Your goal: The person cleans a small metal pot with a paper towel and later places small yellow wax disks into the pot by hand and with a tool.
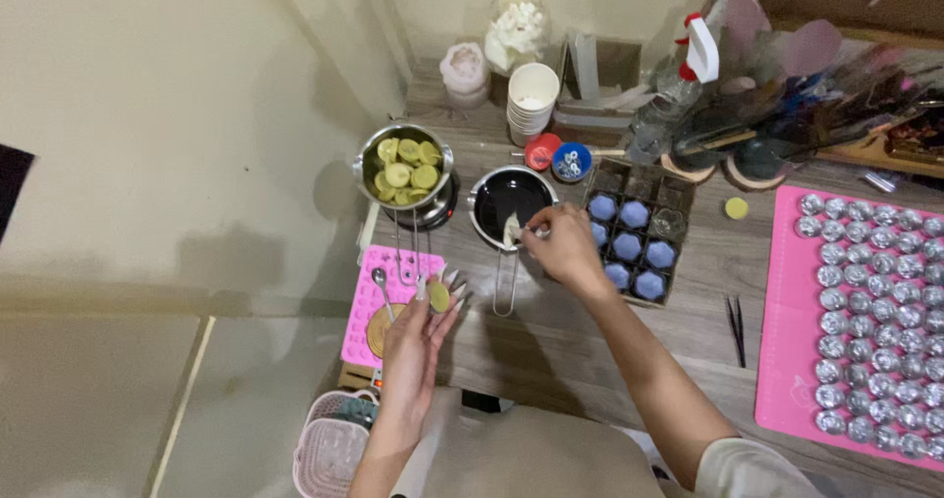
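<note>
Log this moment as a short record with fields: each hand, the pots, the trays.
left hand: holds a yellow disc over the pink mould
right hand: holds a pale piece at the rim of the dark pot
steel pot: full of yellow discs
box: blue candles in compartments
pink mat: rows of silver cups
tweezers: on the table, right of the right forearm

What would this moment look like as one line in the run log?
left hand: holds yellow disc | right hand: holds pale piece over dark pot | steel pot of yellow discs: on wooden table
</note>
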